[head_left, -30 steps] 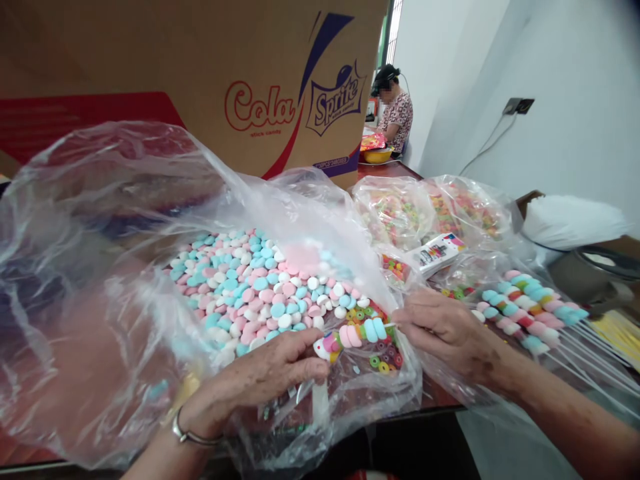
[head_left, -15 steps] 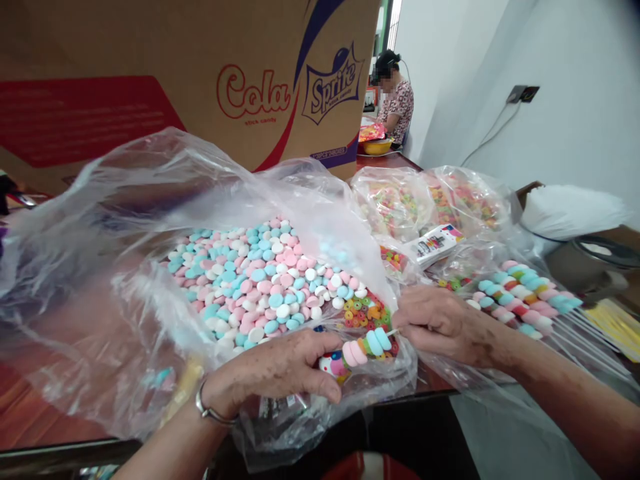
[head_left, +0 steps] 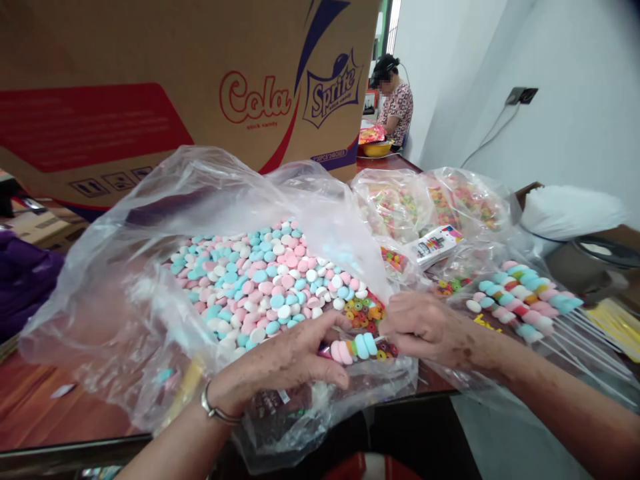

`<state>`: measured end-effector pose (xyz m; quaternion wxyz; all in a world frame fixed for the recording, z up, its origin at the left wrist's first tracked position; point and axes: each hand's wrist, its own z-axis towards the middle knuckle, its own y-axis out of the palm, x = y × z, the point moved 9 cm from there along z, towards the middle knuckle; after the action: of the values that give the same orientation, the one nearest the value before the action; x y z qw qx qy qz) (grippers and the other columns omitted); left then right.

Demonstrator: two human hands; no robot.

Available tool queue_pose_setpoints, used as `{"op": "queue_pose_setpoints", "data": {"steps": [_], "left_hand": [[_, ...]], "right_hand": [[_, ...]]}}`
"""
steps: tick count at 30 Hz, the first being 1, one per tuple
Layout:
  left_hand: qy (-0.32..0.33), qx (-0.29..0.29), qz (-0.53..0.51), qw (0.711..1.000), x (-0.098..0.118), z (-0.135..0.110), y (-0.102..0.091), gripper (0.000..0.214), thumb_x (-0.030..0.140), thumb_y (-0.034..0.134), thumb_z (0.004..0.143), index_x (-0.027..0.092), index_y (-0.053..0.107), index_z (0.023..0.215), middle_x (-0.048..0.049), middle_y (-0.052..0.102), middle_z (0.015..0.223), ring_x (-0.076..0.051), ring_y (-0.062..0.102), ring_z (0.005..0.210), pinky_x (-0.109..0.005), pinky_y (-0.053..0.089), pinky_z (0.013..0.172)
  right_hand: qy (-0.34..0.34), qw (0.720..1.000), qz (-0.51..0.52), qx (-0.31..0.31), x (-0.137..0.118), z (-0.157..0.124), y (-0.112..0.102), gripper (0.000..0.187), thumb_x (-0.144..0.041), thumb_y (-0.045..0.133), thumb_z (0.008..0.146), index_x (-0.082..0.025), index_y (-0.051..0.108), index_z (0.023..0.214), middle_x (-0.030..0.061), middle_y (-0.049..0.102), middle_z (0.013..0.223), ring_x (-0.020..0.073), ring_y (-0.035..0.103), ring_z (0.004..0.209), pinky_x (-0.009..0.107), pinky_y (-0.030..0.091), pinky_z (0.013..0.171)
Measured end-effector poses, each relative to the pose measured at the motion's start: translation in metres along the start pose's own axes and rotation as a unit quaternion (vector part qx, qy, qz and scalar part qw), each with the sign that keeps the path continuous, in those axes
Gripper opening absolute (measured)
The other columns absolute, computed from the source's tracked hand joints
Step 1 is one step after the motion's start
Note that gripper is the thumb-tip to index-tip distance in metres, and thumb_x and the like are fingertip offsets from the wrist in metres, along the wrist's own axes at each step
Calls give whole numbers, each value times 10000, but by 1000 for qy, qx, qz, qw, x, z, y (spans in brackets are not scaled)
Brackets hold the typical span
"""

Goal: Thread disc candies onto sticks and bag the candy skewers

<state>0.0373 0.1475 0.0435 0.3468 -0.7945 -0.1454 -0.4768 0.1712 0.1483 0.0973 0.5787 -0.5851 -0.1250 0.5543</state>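
Observation:
A candy skewer (head_left: 353,348) of pink, green-orange and blue sweets on a white stick lies between my hands. My left hand (head_left: 300,350) curves around its far end, thumb and forefinger to either side, the other fingers hidden. A strip of purple shows at that end, too small to make out. My right hand (head_left: 420,327) is closed, pinching the stick just past the blue sweets. Behind them a clear plastic bag (head_left: 190,177) spreads around a heap of pink, blue and white sweets (head_left: 260,280). Ring-shaped gummies (head_left: 363,312) lie close to my right fingers.
Finished candy skewers (head_left: 525,293) are stacked at the right, near yellow strips (head_left: 613,327). Bags of gummies (head_left: 395,200) and a pile of printed packets (head_left: 435,245) stand behind. A large carton (head_left: 200,40) blocks the back left. Another person (head_left: 397,107) sits farther off.
Both hands have shifted, my right hand moving left with the skewer, whose end sits deeper inside my left hand. The skewer lies flatter. Small yellow pieces show beside my right wrist.

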Motion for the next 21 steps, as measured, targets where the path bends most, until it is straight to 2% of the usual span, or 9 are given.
{"op": "queue_pose_setpoints", "data": {"steps": [4, 8, 12, 14, 15, 18, 21], "left_hand": [[53, -6, 68, 996, 16, 7, 12, 633, 484, 777, 716, 270, 521, 1254, -33, 608, 1096, -216, 558, 913, -285, 414, 769], [97, -14, 20, 995, 33, 14, 19, 634, 438, 767, 743, 241, 503, 1284, -64, 594, 1188, -241, 552, 1023, -320, 415, 873], [18, 13, -50, 998, 25, 7, -6, 504, 428, 619, 872, 237, 468, 1313, -19, 638, 990, -188, 571, 860, -275, 443, 745], [-32, 24, -36, 999, 15, -5, -21, 399, 460, 554, 904, 219, 551, 1222, -6, 626, 901, -169, 550, 794, -248, 430, 691], [-52, 12, -28, 998, 10, -11, -23, 368, 474, 562, 894, 213, 601, 1150, -6, 624, 889, -167, 544, 786, -238, 424, 673], [-86, -51, -99, 990, -1, -26, -10, 336, 471, 618, 849, 211, 658, 1058, -3, 638, 808, -161, 553, 700, -226, 421, 605], [-96, -73, -204, 972, -3, -28, 13, 340, 433, 672, 799, 210, 666, 1055, 17, 611, 712, -122, 496, 534, -212, 385, 486]], "right_hand": [[-6, 999, 20, -42, 0, 7, 24, 240, -136, 464, 879, -154, 657, 737, 16, 585, 671, 135, 511, 667, 259, 353, 663], [-1, 999, 36, -29, 0, 13, 35, 252, -145, 458, 868, -157, 642, 696, 18, 597, 671, 137, 519, 664, 261, 375, 668], [7, 999, 48, -6, 4, 12, 23, 264, -153, 441, 904, -152, 649, 742, 17, 593, 683, 133, 524, 674, 260, 379, 676], [8, 999, 48, 5, 8, 7, 11, 260, -162, 442, 926, -155, 654, 776, 14, 594, 692, 131, 522, 682, 260, 370, 675], [7, 999, 44, 11, 11, 5, 5, 254, -171, 447, 935, -158, 657, 792, 15, 599, 703, 132, 523, 692, 262, 367, 676], [4, 1000, 21, 21, 15, 1, -9, 238, -201, 466, 950, -166, 667, 827, 22, 614, 731, 140, 522, 722, 268, 359, 687], [-9, 1000, -4, 2, 10, 5, -8, 235, -217, 469, 960, -169, 672, 850, 22, 623, 742, 147, 513, 746, 277, 355, 724]]}}
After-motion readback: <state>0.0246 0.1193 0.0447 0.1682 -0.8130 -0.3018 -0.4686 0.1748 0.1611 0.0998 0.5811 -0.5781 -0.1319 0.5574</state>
